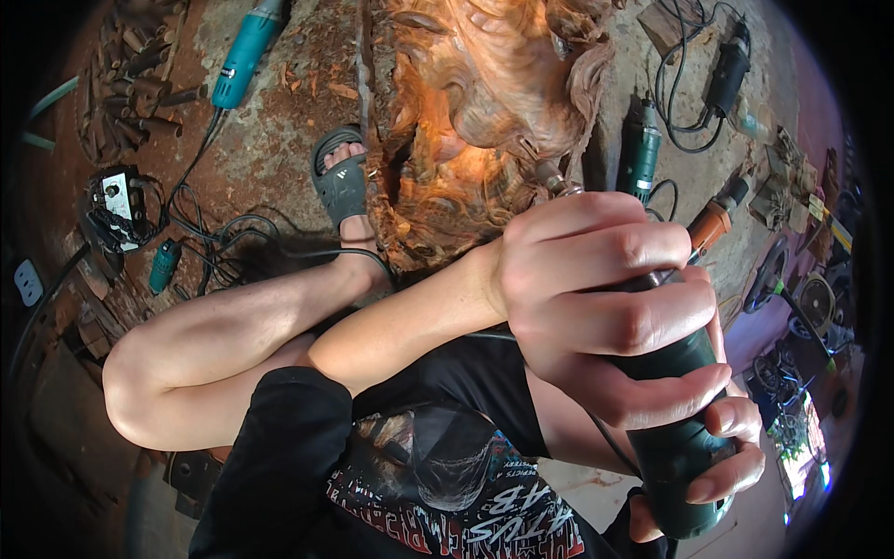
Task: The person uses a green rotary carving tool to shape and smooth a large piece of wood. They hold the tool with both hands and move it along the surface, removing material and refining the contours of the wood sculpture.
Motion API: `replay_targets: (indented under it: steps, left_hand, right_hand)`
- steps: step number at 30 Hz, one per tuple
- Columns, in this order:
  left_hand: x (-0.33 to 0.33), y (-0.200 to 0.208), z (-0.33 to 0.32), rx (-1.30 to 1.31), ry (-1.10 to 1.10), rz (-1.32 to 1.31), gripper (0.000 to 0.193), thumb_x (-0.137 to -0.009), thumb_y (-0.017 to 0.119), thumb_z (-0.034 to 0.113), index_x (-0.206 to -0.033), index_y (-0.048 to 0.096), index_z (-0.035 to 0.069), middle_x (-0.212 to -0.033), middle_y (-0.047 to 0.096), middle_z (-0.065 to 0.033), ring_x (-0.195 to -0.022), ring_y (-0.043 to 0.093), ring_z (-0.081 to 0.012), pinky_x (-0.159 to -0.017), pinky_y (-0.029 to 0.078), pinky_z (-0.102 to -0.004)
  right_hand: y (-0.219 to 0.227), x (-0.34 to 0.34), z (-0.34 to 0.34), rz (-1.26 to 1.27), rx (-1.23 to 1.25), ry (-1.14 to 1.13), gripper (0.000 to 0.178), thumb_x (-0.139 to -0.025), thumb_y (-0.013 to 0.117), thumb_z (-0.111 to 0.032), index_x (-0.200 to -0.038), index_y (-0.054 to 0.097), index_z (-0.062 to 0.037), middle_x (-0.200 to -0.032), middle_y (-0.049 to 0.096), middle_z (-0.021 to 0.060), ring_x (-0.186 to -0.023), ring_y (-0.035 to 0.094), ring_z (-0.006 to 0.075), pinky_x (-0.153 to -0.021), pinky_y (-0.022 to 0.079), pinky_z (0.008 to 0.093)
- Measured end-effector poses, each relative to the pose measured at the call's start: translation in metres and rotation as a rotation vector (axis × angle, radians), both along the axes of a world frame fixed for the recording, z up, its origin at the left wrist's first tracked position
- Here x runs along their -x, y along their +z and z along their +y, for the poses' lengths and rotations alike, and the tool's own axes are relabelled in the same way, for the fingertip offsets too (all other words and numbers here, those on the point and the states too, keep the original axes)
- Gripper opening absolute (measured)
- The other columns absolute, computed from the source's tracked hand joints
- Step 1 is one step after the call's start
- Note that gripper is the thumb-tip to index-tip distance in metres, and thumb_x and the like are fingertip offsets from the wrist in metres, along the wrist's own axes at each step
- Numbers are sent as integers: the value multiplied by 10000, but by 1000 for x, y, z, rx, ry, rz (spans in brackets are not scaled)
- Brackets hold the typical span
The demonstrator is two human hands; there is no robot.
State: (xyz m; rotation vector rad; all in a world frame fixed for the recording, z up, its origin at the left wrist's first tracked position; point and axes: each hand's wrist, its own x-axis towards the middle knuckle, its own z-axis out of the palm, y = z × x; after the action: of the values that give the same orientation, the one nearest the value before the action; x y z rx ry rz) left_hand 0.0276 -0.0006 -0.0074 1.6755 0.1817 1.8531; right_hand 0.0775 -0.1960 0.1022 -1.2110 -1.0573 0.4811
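Note:
Both my hands are closed round a dark green die grinder [666, 443], held tilted with its nose toward the wood. My left hand [605, 298] wraps over the front part of its body. Behind it, the fingers of my right hand [731, 456] curl round the rear end; the rest of that hand is mostly hidden. The grinder's metal nose [551, 175] reaches the lower right part of a reddish-brown carved wood piece [503, 70], full of swirling folds. Whether its bit touches the wood I cannot tell.
A teal power tool [240, 70] lies at the far left, with cables and a white-faced control box [118, 210] nearby. Right of the carving lie a green grinder [643, 154], a black tool [728, 74] and an orange one [712, 224]. My sandalled foot [343, 172] rests beside the wood.

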Motion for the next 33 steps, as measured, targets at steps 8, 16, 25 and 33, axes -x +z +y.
replay_targets:
  steps: [8,16,25,33]
  left_hand:
    - [2,1,-3,4,-28,12,303,-792,782,260,-1086,720,304,-935,671,22,-761,681,-195,-592,532,-295]
    - [13,5,-8,9,-99,44,348,-808,797,219,-1137,702,279,-932,667,42,-776,700,-183,-610,540,-291]
    - [11,-6,3,-88,-70,56,451,-731,833,173,-1150,730,302,-934,672,40,-746,673,-170,-577,528,-277]
    - [9,-8,4,-77,-57,76,432,-714,834,185,-1116,737,314,-931,670,35,-750,663,-178,-579,526,-278]
  right_hand:
    - [-7,1,7,-103,-80,14,592,-672,977,-372,-1132,620,-269,-1358,564,149,-1337,543,281,-1044,454,416]
    - [-4,20,-18,57,47,-57,647,-655,1002,-478,-1149,618,-317,-1437,556,142,-1292,601,298,-1048,426,495]
    - [4,25,28,119,148,-79,342,-801,942,-363,-951,675,-212,-1206,647,153,-1195,554,724,-1061,426,809]
    - [-1,21,30,176,125,-50,345,-820,929,-367,-967,652,-223,-1265,631,158,-1234,492,758,-1097,336,849]
